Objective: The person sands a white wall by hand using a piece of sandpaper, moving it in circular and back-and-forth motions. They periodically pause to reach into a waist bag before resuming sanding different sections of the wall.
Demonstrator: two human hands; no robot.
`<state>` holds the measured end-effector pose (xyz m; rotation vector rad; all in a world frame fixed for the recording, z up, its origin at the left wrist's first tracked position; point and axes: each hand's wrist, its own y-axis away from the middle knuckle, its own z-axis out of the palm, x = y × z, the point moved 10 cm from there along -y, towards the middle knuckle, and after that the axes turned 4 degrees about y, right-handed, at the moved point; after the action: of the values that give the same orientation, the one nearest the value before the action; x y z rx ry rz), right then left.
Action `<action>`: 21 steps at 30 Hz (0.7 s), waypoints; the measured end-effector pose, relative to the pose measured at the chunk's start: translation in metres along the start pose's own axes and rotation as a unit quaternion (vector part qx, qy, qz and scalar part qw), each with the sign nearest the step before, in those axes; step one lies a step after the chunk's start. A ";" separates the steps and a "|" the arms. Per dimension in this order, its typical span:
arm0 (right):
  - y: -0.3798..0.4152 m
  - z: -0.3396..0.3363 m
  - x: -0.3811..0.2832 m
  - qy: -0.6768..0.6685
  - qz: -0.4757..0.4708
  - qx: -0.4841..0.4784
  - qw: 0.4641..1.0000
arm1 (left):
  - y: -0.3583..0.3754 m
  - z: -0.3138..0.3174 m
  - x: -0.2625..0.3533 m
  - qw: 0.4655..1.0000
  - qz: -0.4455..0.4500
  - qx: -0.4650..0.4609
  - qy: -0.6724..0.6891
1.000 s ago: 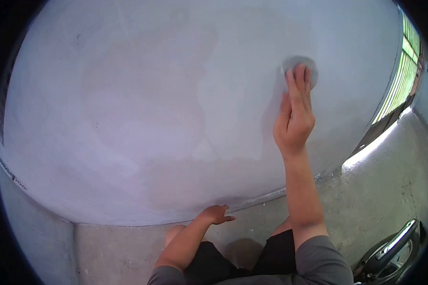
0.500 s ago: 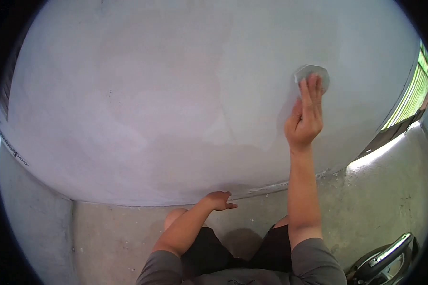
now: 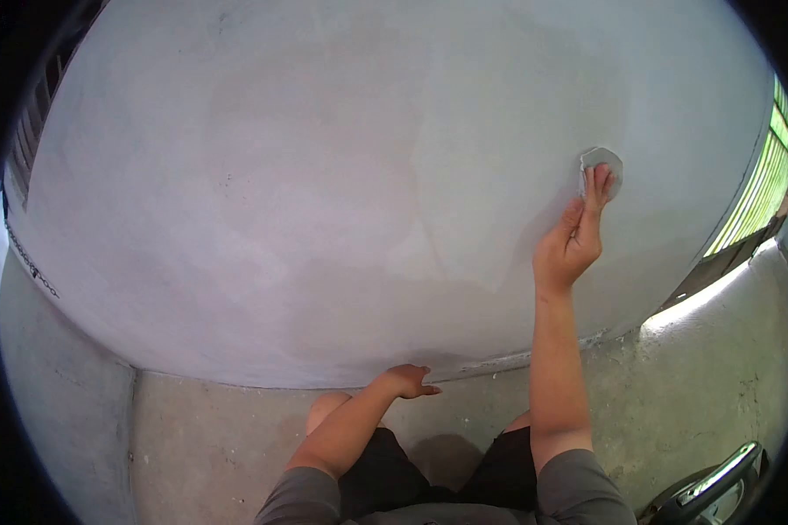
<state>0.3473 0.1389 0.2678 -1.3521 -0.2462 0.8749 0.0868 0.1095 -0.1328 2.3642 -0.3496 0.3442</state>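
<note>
Grey pad (image 3: pixel 601 156) lies against the upper right part of the wall (image 3: pixel 324 166), a little closer to the wall's right edge than half a second ago, so contact now falls nearer that side. Right hand (image 3: pixel 571 251) has fingers bunched over the pad, thumb by its lower left rim; cannot tell whether it pinches or only presses. Left hand (image 3: pixel 408 381) is empty, thumb and fingers apart, near the wall's bottom edge.
</note>
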 end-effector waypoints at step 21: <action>0.009 0.018 -0.028 -0.011 -0.044 -0.057 0.997 | -0.006 0.010 -0.001 1.000 0.024 -0.001 0.003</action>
<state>0.3138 0.1328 0.2732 -1.4264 -0.3745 0.8114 0.0896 0.1070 -0.1437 2.3561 -0.4056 0.3728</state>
